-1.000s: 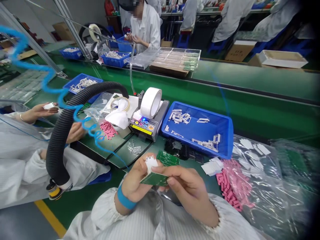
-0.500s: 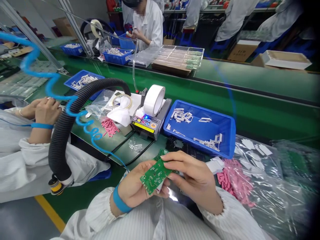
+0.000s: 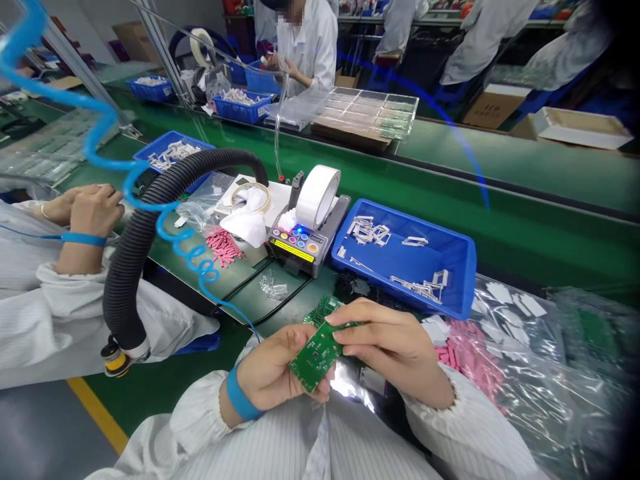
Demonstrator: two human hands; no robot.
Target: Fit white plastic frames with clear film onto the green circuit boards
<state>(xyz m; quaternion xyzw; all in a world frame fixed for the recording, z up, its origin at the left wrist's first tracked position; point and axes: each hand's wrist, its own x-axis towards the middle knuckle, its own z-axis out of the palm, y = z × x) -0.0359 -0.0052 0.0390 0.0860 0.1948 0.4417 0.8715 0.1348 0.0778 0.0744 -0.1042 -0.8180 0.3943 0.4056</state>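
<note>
Both my hands hold a small green circuit board in front of my chest, tilted, with its printed side up. My left hand, with a blue wrist strap on its wrist, grips the board's lower left side. My right hand pinches the upper right edge between thumb and fingers. A second green circuit board lies on the bench just behind them, partly hidden by the held board. No white piece shows at the board; anything behind it is hidden.
A blue tray of metal frames sits beyond my hands, beside a tape dispenser. Pink foam strips and plastic bags lie to the right. A black corrugated hose and blue coiled tube hang left, near a co-worker's hands.
The board has turned over since the oldest frame, and the white piece on it is no longer visible. My hands now hold the board closer together. The co-worker's hands have come together.
</note>
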